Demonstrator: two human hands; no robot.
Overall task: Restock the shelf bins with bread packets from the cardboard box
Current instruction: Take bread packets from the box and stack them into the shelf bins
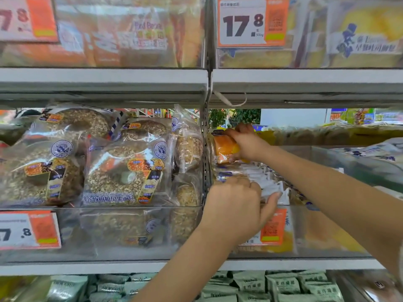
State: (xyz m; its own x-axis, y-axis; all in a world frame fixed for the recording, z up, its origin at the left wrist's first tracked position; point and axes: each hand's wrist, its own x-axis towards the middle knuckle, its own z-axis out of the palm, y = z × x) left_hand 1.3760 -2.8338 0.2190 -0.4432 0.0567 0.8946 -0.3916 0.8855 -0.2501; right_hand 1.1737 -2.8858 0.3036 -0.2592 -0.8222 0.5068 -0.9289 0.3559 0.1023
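Observation:
My right hand [247, 142] reaches into the clear middle-shelf bin [322, 236] right of the upright post and grips an orange bread packet [222, 149] standing at the bin's left end. Lower down, my left hand [236, 205] curls over the bin's front edge and holds a flat clear-wrapped packet [272, 186] lying on the stock inside. More packets fill the bin behind it. The cardboard box is out of view.
Left of the post [205, 149], a bin [130, 232] is packed with seeded ring breads [124, 171]. The shelf above [305, 83] carries price tags [242, 22] and more loaves. Green packets [283, 286] line the shelf below.

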